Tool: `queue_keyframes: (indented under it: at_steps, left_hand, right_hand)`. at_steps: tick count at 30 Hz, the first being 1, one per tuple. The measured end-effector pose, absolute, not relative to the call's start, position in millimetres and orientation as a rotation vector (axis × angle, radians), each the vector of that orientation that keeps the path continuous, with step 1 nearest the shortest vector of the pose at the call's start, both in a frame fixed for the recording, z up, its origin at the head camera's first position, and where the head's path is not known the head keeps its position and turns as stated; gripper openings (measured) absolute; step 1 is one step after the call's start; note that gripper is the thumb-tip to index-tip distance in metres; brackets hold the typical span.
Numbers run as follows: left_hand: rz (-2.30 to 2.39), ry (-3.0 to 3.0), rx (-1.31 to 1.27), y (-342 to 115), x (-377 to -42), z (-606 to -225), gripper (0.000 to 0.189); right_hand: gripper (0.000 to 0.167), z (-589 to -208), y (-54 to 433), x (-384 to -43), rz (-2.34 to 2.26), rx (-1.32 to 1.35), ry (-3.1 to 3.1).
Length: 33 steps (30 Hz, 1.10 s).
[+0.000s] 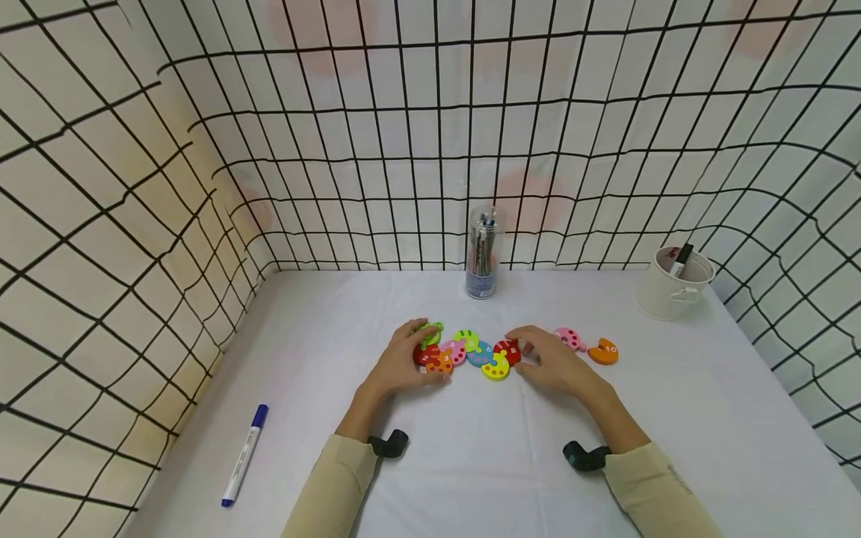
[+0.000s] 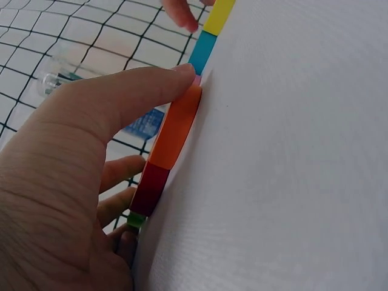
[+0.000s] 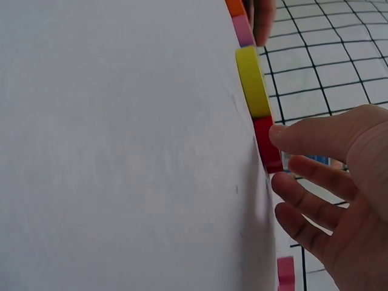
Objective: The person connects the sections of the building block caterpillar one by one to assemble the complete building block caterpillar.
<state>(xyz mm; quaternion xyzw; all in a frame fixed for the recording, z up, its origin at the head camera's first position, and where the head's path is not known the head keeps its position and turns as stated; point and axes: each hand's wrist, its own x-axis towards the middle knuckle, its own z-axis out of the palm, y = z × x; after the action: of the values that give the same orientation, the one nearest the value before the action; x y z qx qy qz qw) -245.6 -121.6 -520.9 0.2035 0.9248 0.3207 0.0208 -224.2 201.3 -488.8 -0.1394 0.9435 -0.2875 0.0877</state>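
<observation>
Flat, numbered wooden puzzle pieces form a joined wavy chain on the white table. From left to right come a green piece (image 1: pixel 433 334), a red one marked 2 (image 1: pixel 424 356), orange (image 1: pixel 440 365), pink (image 1: pixel 456 352), lime (image 1: pixel 467 340), blue (image 1: pixel 480 354), yellow (image 1: pixel 495 367) and another red puzzle piece (image 1: pixel 513 350). My left hand (image 1: pixel 397 366) grips the chain's left end, thumb along the near edge by the orange piece, fingers behind the green and red ones. At the right end, my right hand (image 1: pixel 554 362) holds the last red piece between thumb and index finger.
A loose pink piece (image 1: pixel 569 338) and an orange piece (image 1: pixel 603 351) marked 10 lie right of my right hand. A blue-capped marker (image 1: pixel 245 456) lies at left. Behind stand a clear pen holder (image 1: pixel 480 258) and a white bucket (image 1: pixel 662 291), before a black grid (image 1: pixel 437 157).
</observation>
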Motion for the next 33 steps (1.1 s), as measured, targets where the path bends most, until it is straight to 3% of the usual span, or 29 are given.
queue_keyframes:
  at_steps: [16,33]
  left_hand:
    - [0.95,2.858,0.62,-125,-245,-521,0.088]
    - [1.003,2.865,0.621,-124,-246,-519,0.091]
  right_hand:
    - [0.041,-484,260,-225,-0.902,-0.271,3.008]
    - [0.044,-490,269,-226,-0.729,-0.367,3.02]
